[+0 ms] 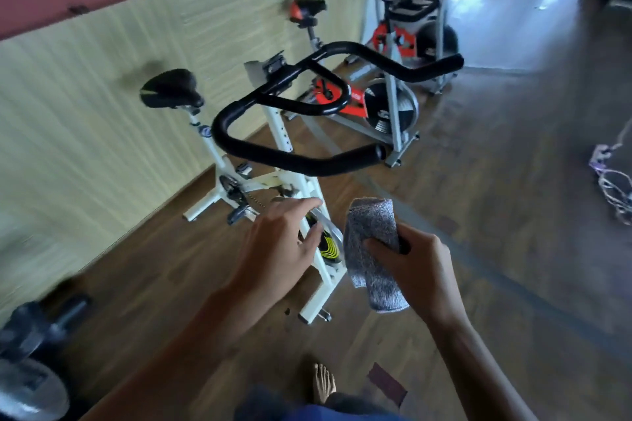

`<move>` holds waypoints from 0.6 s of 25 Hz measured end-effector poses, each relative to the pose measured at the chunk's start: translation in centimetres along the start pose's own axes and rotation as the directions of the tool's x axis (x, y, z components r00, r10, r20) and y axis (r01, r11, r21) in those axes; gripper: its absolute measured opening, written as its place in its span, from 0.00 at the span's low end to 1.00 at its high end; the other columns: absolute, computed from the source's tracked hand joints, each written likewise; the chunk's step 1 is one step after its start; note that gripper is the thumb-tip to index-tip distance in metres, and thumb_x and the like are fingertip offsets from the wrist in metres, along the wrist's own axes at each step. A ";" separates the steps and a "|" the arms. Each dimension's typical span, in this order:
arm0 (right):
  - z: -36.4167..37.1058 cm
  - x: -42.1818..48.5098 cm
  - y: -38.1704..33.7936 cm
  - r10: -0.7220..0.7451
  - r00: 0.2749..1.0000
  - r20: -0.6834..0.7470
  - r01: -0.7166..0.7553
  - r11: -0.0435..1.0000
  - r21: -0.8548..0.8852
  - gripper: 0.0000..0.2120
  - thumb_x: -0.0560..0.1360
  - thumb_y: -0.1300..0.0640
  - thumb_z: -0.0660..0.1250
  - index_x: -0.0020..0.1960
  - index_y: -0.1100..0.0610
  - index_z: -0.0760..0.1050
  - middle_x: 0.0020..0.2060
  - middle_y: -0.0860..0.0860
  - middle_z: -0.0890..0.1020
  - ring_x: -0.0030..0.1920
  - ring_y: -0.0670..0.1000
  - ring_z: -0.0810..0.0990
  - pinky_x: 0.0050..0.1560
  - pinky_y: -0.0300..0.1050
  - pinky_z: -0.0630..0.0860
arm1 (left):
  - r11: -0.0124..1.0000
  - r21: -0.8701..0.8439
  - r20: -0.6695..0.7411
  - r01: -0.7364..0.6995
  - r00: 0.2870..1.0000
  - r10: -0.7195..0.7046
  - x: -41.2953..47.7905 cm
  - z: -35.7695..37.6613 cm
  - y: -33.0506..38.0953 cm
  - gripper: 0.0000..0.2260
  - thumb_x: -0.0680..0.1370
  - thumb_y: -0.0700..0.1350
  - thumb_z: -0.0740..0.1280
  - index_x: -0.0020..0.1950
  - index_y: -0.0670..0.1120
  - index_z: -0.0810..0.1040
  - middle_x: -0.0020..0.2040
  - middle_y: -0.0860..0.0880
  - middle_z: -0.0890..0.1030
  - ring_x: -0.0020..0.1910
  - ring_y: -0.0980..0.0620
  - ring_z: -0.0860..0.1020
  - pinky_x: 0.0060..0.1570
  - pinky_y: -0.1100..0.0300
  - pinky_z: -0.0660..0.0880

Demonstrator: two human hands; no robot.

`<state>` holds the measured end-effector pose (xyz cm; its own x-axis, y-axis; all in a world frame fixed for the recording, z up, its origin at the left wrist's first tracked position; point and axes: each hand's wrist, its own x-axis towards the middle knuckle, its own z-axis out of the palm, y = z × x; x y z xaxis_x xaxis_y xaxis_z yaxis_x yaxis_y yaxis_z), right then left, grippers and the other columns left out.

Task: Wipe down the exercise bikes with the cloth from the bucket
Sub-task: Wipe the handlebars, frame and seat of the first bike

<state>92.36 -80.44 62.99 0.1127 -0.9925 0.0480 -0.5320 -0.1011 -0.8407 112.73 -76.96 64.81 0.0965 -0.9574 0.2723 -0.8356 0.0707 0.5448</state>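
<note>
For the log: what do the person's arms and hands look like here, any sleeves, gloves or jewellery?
The left forearm and right forearm are bare to the frame's edge, no sleeves showing. The left hand and right hand wear no gloves; no watch, bracelet or ring is visible. Blue clothing shows at the bottom edge.

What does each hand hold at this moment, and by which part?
The right hand grips the folded grey cloth around its middle. The left hand holds nothing, its fingers relaxed.

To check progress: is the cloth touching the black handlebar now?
No, the right hand holds the grey cloth in the air, apart from the handlebar.
</note>
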 end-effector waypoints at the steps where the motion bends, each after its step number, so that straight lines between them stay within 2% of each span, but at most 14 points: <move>1: 0.1 -0.1 0.0 0.020 0.999 -0.047 -0.020 1.000 -0.013 0.15 0.71 0.55 0.76 0.36 0.62 0.72 0.26 0.50 0.68 0.31 0.44 0.60 0.30 0.40 0.61 | 0.998 -0.013 -0.005 -0.054 0.999 0.054 1.0 -0.2 -0.2 0.15 0.78 0.47 0.67 0.64 0.46 0.79 0.59 0.50 0.82 0.59 0.50 0.79 0.57 0.49 0.77; 3: 0.8 -0.5 -0.5 0.044 0.988 -0.151 -0.052 0.998 -0.047 0.14 0.70 0.56 0.76 0.36 0.60 0.73 0.26 0.51 0.70 0.31 0.44 0.61 0.31 0.38 0.64 | 0.984 -0.045 -0.037 -0.171 0.985 0.170 2.9 -0.2 -0.7 0.15 0.78 0.48 0.65 0.63 0.45 0.79 0.60 0.51 0.81 0.61 0.49 0.78 0.60 0.49 0.75; 5: 2.2 -0.9 -1.0 0.048 0.956 -0.290 -0.068 0.996 -0.059 0.13 0.70 0.59 0.77 0.34 0.55 0.73 0.28 0.48 0.75 0.30 0.42 0.67 0.33 0.34 0.66 | 0.957 -0.109 -0.070 -0.269 0.962 0.263 4.8 -0.1 -1.5 0.15 0.78 0.46 0.64 0.63 0.44 0.79 0.61 0.50 0.80 0.63 0.48 0.76 0.63 0.48 0.73; 7: 4.0 -1.0 -1.8 0.040 0.895 -0.444 -0.073 0.996 -0.058 0.15 0.70 0.61 0.77 0.35 0.48 0.73 0.34 0.41 0.77 0.35 0.38 0.74 0.36 0.27 0.66 | 0.922 -0.173 -0.077 -0.346 0.938 0.338 6.7 -0.1 -2.8 0.16 0.78 0.45 0.64 0.64 0.43 0.78 0.62 0.49 0.79 0.64 0.48 0.76 0.65 0.44 0.71; 10: 6.9 -0.5 -3.8 0.079 0.779 -0.622 -0.101 0.995 0.000 0.09 0.70 0.61 0.77 0.41 0.51 0.78 0.37 0.42 0.79 0.38 0.40 0.77 0.40 0.28 0.70 | 0.878 -0.264 -0.007 -0.399 0.911 0.412 10.0 -0.3 -4.7 0.16 0.77 0.45 0.64 0.64 0.43 0.78 0.61 0.49 0.80 0.63 0.49 0.76 0.65 0.46 0.72; 12: 8.7 -0.2 -5.3 0.137 0.746 -0.652 -0.104 0.991 0.090 0.09 0.71 0.61 0.77 0.45 0.49 0.81 0.38 0.42 0.80 0.38 0.41 0.77 0.40 0.37 0.74 | 0.864 -0.336 0.077 -0.375 0.903 0.422 12.1 -0.9 -5.9 0.17 0.77 0.45 0.65 0.65 0.44 0.78 0.61 0.50 0.80 0.62 0.51 0.77 0.65 0.53 0.72; 15: 10.2 0.4 -7.1 0.099 0.821 -0.563 -0.053 0.994 0.097 0.12 0.72 0.60 0.74 0.39 0.44 0.76 0.35 0.41 0.76 0.36 0.39 0.71 0.37 0.40 0.71 | 0.841 -0.406 0.179 -0.358 0.871 0.457 14.4 -1.5 -6.7 0.15 0.78 0.42 0.68 0.65 0.45 0.78 0.60 0.51 0.81 0.61 0.54 0.78 0.64 0.62 0.70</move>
<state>104.70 -79.40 63.52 -0.4325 -0.8634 0.2597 -0.4533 -0.0408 -0.8904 120.51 -90.84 66.29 -0.3950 -0.8518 0.3441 -0.5176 0.5159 0.6826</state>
